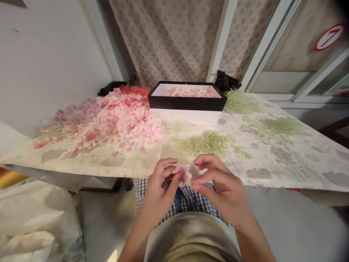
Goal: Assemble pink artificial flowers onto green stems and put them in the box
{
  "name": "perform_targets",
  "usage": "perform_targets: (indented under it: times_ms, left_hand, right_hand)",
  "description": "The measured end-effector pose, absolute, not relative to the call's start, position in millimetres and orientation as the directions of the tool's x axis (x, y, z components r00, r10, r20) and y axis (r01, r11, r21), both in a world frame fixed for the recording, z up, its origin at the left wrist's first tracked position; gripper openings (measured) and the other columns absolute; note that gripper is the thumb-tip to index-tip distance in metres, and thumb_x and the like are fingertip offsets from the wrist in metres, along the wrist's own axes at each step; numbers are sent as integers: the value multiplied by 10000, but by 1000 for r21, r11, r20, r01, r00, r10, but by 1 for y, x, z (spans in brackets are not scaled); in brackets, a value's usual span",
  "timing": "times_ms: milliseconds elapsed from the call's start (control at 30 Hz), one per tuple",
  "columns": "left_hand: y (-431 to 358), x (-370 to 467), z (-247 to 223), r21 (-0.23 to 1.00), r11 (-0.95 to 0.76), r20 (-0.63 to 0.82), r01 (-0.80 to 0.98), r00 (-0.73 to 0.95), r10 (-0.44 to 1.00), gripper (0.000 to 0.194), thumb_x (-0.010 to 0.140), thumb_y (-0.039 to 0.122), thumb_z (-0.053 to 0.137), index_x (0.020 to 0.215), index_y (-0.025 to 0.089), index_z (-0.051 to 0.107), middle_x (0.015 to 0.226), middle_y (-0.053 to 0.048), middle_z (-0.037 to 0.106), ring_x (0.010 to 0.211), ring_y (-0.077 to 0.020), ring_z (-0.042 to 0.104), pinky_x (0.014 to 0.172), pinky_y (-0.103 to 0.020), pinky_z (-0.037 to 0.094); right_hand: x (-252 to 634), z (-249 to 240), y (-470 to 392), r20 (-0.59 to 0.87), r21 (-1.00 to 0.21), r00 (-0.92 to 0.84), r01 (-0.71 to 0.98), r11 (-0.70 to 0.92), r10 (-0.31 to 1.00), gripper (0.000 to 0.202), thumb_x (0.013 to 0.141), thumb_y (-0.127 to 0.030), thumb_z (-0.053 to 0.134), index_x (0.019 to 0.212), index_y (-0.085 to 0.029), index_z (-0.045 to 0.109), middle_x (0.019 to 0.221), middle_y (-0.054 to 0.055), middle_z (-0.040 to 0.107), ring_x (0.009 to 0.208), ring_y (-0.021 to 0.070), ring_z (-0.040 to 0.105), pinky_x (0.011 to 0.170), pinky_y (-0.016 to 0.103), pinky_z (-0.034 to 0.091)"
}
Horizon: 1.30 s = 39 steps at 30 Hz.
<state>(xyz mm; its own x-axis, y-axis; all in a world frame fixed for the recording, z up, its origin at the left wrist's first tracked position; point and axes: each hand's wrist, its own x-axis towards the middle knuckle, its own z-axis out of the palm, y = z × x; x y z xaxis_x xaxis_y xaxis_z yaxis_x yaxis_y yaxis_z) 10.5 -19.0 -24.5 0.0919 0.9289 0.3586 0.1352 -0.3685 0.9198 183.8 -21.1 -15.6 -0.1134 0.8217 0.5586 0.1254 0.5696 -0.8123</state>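
Observation:
Just past the table's front edge, above my lap, my left hand (165, 183) pinches a pale pink artificial flower (184, 175) with a darker pink centre between thumb and fingers. My right hand (219, 185) is at the flower's right edge, its thumb and forefinger tips pressed together. Whatever those tips hold is too small to make out. Beyond my hands lies a heap of small green stem-like pieces (205, 142). To the left spreads a large pile of loose pink and white flower petals (122, 116).
A white box with a black rim (187, 103) stands at the table's back, with pink petals inside. More green pieces lie in heaps (241, 102) on the right. Black plastic (226, 80) sits behind the box. A pale sack (35, 218) is on the floor at left.

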Motion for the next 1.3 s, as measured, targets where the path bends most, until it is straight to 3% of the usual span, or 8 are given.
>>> perform_targets:
  times_ms: [100,333,533,700,833,1033,1200,1300]
  left_hand:
    - [-32,13,-26,878,-441,403,187,210,891,243,935,162,538,1140,280,482,880,10,724,799,-109,716,713,-180,563]
    - [-40,11,-28,823,-456,366,340,297,882,236,961,187,512,1167,288,456,1002,-17,707,900,-125,713,779,-194,553]
    - [-39,8,-24,707,-582,445,401,388,807,236,945,100,504,1111,267,494,962,7,690,869,-104,697,769,-172,531]
    - [-35,8,-24,667,-610,443,427,430,786,243,949,83,496,1115,258,529,991,1,694,887,-115,685,794,-205,540]
    - [-31,7,-27,630,-639,577,440,285,765,341,916,47,537,1198,239,543,1117,-54,652,991,-148,670,849,-254,556]
    - [-31,1,-26,615,-721,693,320,219,687,271,844,-57,570,852,205,639,1120,-37,621,993,-135,669,863,-252,551]
    - [-32,-4,-28,560,-772,719,301,286,633,250,827,-12,622,799,233,664,1381,-23,490,1248,-231,516,1024,-405,478]
    - [-32,-6,-30,534,-799,721,276,346,601,213,838,34,641,787,240,659,1392,-20,464,1273,-256,473,1012,-430,481]
  right_hand:
    - [176,-15,-24,498,-860,-142,45,508,856,132,810,-124,713,751,-241,700,993,34,653,956,167,641,844,314,516]
    - [183,-22,-21,430,-902,-173,-53,428,886,114,784,-122,729,754,-230,708,878,21,678,790,147,659,706,290,518]
    - [179,-21,-24,395,-919,-208,-92,384,895,141,812,-99,678,747,-218,639,827,-1,626,756,123,617,668,250,492]
    - [186,-24,-20,324,-934,-262,63,351,909,217,860,-115,582,1026,-251,618,842,-4,621,759,133,609,673,253,511]
    - [203,-27,-12,364,-888,-201,221,404,909,96,874,-164,610,847,-228,676,820,18,670,780,152,637,689,273,503]
    - [212,-22,-15,352,-935,-359,-181,305,864,110,777,-162,766,738,-230,689,768,1,662,696,127,627,645,268,520]
    - [198,-21,-17,359,-933,-418,-185,309,834,62,764,-270,795,728,-257,746,1172,51,611,1103,218,601,955,404,490]
    - [193,-22,-18,346,-930,-441,-278,241,828,43,757,-267,801,756,-270,758,1126,44,661,1094,216,623,926,388,518]
